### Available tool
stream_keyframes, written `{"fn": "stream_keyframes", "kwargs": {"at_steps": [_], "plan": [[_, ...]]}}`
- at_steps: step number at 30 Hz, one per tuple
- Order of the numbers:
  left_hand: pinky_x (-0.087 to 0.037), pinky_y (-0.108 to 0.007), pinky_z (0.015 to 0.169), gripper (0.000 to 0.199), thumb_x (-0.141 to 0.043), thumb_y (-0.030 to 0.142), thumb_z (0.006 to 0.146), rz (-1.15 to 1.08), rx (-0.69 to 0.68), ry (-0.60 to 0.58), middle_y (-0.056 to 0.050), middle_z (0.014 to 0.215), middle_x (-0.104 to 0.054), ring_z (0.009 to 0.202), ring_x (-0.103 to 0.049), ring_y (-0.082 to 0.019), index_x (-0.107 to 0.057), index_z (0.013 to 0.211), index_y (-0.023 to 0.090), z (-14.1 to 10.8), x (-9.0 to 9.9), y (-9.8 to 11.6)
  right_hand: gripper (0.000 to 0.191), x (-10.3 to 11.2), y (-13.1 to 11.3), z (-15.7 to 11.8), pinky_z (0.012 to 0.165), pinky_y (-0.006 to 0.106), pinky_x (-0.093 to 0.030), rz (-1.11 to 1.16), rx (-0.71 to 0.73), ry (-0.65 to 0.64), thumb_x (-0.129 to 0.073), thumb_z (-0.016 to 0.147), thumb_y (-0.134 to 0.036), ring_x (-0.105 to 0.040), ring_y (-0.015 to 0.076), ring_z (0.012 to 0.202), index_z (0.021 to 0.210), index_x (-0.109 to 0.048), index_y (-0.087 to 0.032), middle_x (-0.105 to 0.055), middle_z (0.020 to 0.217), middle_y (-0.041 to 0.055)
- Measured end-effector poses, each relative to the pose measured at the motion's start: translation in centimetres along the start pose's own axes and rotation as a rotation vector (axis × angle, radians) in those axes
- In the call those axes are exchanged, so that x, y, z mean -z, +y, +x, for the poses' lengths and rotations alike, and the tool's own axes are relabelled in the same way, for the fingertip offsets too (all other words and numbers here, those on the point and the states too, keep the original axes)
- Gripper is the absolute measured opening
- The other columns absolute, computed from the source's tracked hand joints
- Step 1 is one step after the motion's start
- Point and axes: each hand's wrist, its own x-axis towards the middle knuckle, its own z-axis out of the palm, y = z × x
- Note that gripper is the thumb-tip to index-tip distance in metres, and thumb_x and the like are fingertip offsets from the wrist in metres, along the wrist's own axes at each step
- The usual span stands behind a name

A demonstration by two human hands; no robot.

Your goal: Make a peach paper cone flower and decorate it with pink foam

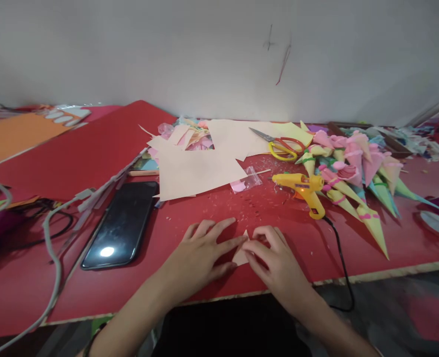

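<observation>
A small pale-peach piece of paper (241, 257) with a pointed top lies on the red table near its front edge. My left hand (200, 255) rests beside it with fingers spread, the fingertips touching its left side. On the other side, my right hand (277, 263) has its thumb and fingers drawn together at the paper's right edge, covering part of it. Beyond my hands lies a larger pale-peach sheet (197, 171). A yellow glue gun (304, 188) with a lit orange spot lies to the right.
Scissors (284, 146) with red and yellow handles lie behind the glue gun. Several pastel paper cones (353, 173) are heaped at the right. A black phone (121, 225), a white cable (50, 238) and a red sheet (82, 148) occupy the left. A wall (190, 59) stands behind.
</observation>
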Motion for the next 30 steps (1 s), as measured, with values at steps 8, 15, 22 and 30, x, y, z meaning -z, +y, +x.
{"fn": "stream_keyframes", "kwargs": {"at_steps": [8,15,22,30], "plan": [[-0.026,-0.051,0.095,0.05,-0.043,0.051,0.08,-0.028,-0.08,-0.106,0.0,0.141,-0.025,0.122,-0.027,-0.03,-0.032,0.127,0.04,1.2,0.8,-1.1,0.028,0.3,-0.3,-0.1,0.069,0.032,-0.043,-0.052,0.17,-0.101,-0.041,0.084,-0.012,-0.05,0.0172,0.081,0.098,-0.063,-0.024,-0.057,0.087,0.006],[-0.022,-0.049,0.099,0.065,-0.056,0.048,0.072,-0.013,-0.13,-0.148,-0.001,0.143,-0.018,0.127,-0.019,-0.029,-0.027,0.129,0.04,2.1,1.3,-1.7,0.033,0.7,0.3,-0.7,0.081,0.041,-0.042,-0.233,0.134,-0.135,-0.044,0.083,-0.025,-0.046,0.0233,0.1,0.115,-0.052,-0.026,-0.055,0.111,0.0071],[-0.023,-0.051,0.098,0.072,-0.058,0.049,0.069,-0.003,-0.128,-0.166,-0.004,0.143,-0.019,0.127,-0.021,-0.031,-0.023,0.131,0.038,2.0,1.6,-1.5,0.05,0.2,0.8,-1.5,0.095,0.045,-0.034,-0.358,0.109,-0.129,-0.04,0.083,-0.041,-0.033,0.0257,0.121,0.131,-0.032,-0.03,-0.035,0.136,0.0035],[-0.024,-0.052,0.098,0.074,-0.061,0.047,0.068,-0.009,-0.119,-0.183,-0.004,0.144,-0.016,0.127,-0.019,-0.033,-0.023,0.131,0.039,1.9,1.7,-1.6,0.058,1.1,1.4,-2.7,0.092,0.051,-0.037,-0.395,0.191,-0.274,-0.037,0.082,-0.052,-0.03,0.0301,0.124,0.134,-0.019,-0.036,-0.027,0.139,0.0069]]}}
